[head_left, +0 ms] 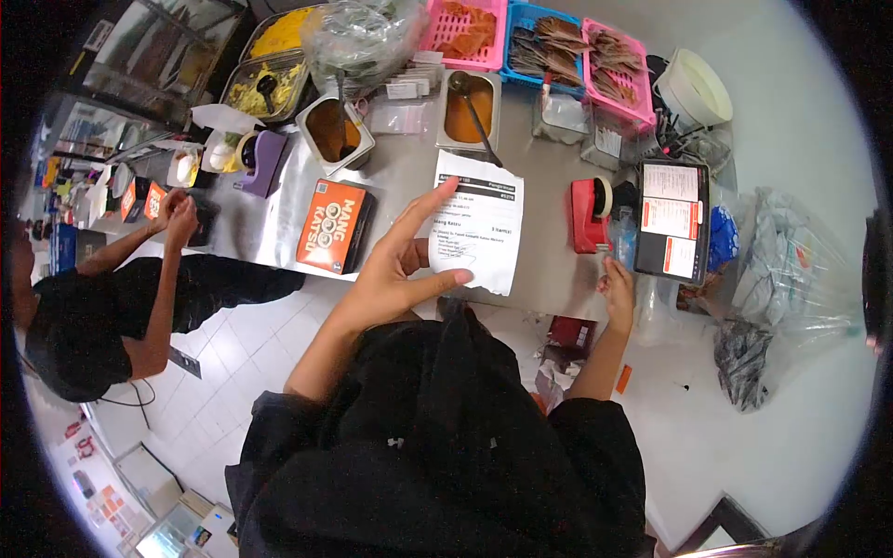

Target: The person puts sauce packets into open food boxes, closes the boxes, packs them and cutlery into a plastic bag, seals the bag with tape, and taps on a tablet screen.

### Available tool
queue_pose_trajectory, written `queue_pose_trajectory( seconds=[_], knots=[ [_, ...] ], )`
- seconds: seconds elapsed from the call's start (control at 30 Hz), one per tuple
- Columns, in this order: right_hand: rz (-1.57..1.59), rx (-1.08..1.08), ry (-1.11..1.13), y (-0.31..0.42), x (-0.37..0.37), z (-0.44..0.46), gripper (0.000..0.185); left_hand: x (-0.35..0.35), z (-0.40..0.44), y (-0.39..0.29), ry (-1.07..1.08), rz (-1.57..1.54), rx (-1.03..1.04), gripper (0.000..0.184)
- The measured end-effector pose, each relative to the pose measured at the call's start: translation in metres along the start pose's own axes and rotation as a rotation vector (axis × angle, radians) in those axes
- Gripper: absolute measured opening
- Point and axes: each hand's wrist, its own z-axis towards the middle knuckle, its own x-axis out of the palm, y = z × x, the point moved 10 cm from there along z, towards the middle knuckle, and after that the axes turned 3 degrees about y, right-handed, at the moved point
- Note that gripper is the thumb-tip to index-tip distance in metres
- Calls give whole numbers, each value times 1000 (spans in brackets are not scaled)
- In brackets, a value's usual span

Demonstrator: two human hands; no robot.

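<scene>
My left hand (400,256) holds a printed white receipt (479,228) upright over the counter's front edge, its thumb and fingers spread along the paper's left side. An orange box (332,228) with white lettering lies on the steel counter just left of that hand. My right hand (618,293) is raised at the front edge, near a red tape dispenser (586,219) and below the left side of a tablet (673,221) that shows order pages. Its fingers are curled together; whatever they may hold is too small to make out.
Steel pans of sauce (468,112) with ladles stand behind the receipt. Pink and blue baskets (544,46) line the back. A purple tape dispenser (263,163) is at the left, where a co-worker in black (93,316) stands. Plastic bags (791,260) hang at the right.
</scene>
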Motion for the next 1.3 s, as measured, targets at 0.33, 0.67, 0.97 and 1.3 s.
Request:
queue_pose_trajectory(
  seconds=[0.33,0.67,0.97,1.3],
  knots=[
    [-245,68,542,7,184,-60,21,-74,-43,-10,-47,112,-24,72],
    [-31,-397,420,-17,466,-89,20,-283,-92,179,-68,710,-185,60],
    [-425,-833,-119,-34,501,-79,47,-283,-77,150,1,976,-328,58],
    [-79,-278,-145,-97,489,5,48,-288,-91,165,-83,985,-173,63]
  ],
)
